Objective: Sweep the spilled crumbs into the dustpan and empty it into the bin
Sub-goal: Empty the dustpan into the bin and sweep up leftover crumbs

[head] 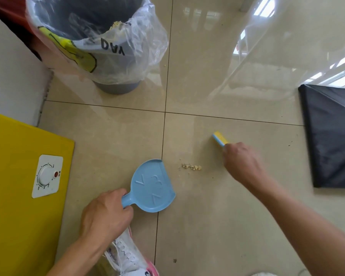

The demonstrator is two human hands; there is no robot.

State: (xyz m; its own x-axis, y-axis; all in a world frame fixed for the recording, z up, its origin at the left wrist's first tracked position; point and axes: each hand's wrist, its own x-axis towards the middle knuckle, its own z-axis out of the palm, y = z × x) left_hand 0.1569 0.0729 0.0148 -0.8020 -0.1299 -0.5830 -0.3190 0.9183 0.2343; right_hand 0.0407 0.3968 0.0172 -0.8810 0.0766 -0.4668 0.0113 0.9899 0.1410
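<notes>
Bin liner writing: clear plastic liner (139, 56) over the grey round bin (118, 89) carries black letters, seen upside down, reading "DAY"; a yellow printed figure beside them, not legible.
Dustpan marks: light blue plastic dustpan (152, 186) has raised arrow-like shapes in its pan; no readable word.
Timer panel: white dial plate (47, 176) with a red button on a yellow flat board (18, 176); small print too tiny to read.
Left hand (106, 214): fingers wrapped round the dustpan's short handle, pan flat on the beige tiled floor (207, 216), open edge facing the crumbs.
Right hand (241, 162): fingers closed on a yellow-and-blue hand brush (220, 138), arm stretched forward.
Crumbs (191, 167): small pale heap on the floor, between dustpan and right hand, near the pan's edge but apart from it.
Bin: well apart, beyond the dustpan; some crumbs show inside the liner.
</notes>
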